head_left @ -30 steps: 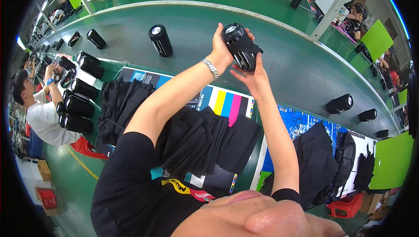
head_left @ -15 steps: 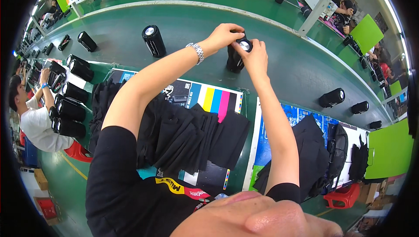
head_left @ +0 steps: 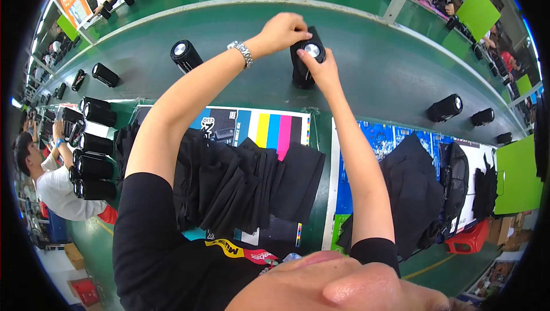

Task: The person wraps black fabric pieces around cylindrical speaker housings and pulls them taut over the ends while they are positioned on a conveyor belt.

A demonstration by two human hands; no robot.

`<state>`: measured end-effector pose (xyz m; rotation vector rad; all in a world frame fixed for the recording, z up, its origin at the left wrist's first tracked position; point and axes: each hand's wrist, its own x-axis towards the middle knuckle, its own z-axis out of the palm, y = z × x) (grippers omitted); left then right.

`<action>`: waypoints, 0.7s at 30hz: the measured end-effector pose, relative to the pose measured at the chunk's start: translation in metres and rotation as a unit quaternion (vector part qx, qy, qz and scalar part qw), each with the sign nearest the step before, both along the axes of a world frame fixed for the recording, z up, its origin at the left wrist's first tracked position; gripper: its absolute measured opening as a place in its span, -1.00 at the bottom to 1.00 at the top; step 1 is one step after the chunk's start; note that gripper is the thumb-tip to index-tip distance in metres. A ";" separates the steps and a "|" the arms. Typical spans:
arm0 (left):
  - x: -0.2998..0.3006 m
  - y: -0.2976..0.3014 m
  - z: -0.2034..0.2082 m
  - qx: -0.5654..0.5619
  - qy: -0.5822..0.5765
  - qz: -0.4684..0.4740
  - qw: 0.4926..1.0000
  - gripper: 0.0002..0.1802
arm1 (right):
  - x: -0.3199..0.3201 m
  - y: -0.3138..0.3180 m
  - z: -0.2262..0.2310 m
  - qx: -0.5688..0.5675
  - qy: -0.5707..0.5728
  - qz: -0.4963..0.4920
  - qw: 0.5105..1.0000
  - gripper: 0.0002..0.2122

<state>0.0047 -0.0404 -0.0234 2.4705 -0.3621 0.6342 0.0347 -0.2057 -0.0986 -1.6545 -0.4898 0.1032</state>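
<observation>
A black cylindrical speaker [head_left: 302,76] with a round silver end stands upright on the green conveyor belt, slightly tilted. My left hand [head_left: 282,33], wearing a metal watch, has its fingertips pinched at the far upper edge of the speaker, where a dark edge sticks up; whether that is cloth or casing is unclear. My right hand [head_left: 323,72] grips the near right side, its thumb beside the silver end. Its other fingers are mostly hidden behind the speaker. Another black speaker [head_left: 185,56] stands on the belt to the left, partly covered by my left forearm.
Black cloth pieces [head_left: 229,185] lie heaped on a printed sheet before me, with a second black cloth pile [head_left: 409,190] on the right. More speakers [head_left: 446,108] rest along the belt. At left, a person in white [head_left: 60,188] works beside several grouped speakers [head_left: 94,166].
The view has shifted, so most surroundings sit a little differently. Both hands stay on the same speaker; my left fingers now look more curled at its upper edge.
</observation>
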 end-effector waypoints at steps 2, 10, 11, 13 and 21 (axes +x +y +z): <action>-0.009 -0.012 0.013 0.062 -0.033 0.014 0.997 -0.76 | -0.004 -0.008 0.012 -0.021 -0.013 0.010 1.000 -0.35; -0.019 -0.017 0.003 -0.021 -0.094 0.007 0.995 -0.79 | -0.001 -0.007 0.017 -0.075 -0.030 0.009 0.997 -0.24; -0.018 -0.019 0.003 -0.019 -0.090 0.004 0.996 -0.79 | 0.001 -0.009 0.016 -0.073 -0.026 0.007 0.997 -0.24; -0.018 -0.026 0.004 -0.019 -0.089 -0.006 0.996 -0.80 | 0.005 -0.013 0.014 -0.093 -0.040 -0.001 0.995 -0.26; -0.015 -0.052 0.015 0.031 -0.064 -0.095 0.993 -0.82 | 0.024 -0.028 0.003 -0.052 -0.027 -0.030 0.998 -0.35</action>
